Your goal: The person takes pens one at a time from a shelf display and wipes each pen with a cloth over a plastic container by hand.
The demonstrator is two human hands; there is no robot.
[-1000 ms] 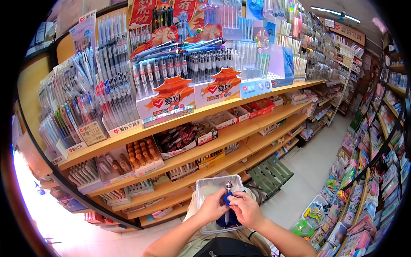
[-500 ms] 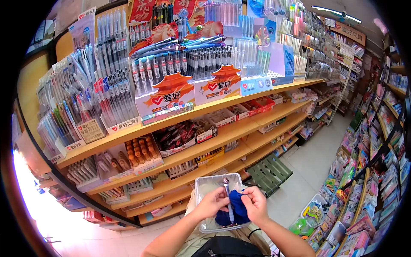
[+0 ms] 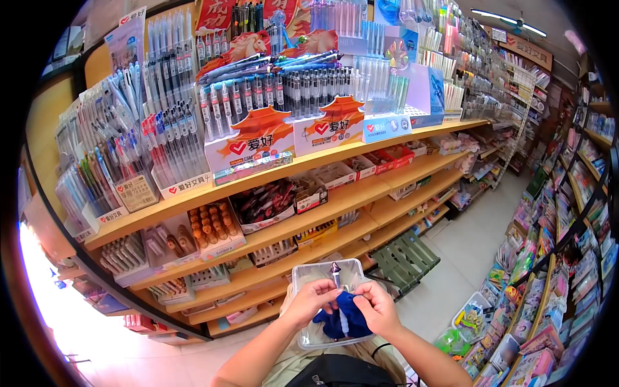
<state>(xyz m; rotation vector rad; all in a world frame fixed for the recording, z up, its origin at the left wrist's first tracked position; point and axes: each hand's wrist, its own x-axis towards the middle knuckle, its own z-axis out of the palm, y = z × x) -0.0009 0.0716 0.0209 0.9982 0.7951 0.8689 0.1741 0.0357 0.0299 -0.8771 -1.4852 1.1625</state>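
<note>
A clear plastic box [image 3: 304, 340] rests on my lap, with a bunched dark-blue cloth [image 3: 330, 324] in its mouth. A slim pen [image 3: 344, 324] with a dark, ornamented top stands nearly upright in front of me, its middle covered by a fold of the cloth. My left hand [image 3: 311, 304] is closed in a pinch at the cloth's left edge, beside the pen; whether its fingertips also grip the pen is hidden. On the other side, my right hand [image 3: 377, 308] pinches the cloth between thumb and fingers.
Ahead stands a wooden shelf [image 3: 303, 173] loaded with pen displays [image 3: 248, 138] and small boxes. Under its lower right end sits a dark-green slatted crate [image 3: 405, 261]. Packed racks [image 3: 525, 316] line the right side of the tiled aisle [image 3: 461, 238].
The cloth has come across the middle of the pen, where the pen showed bare before. Both hands have shifted slightly left, and the left fingers now meet the cloth.
</note>
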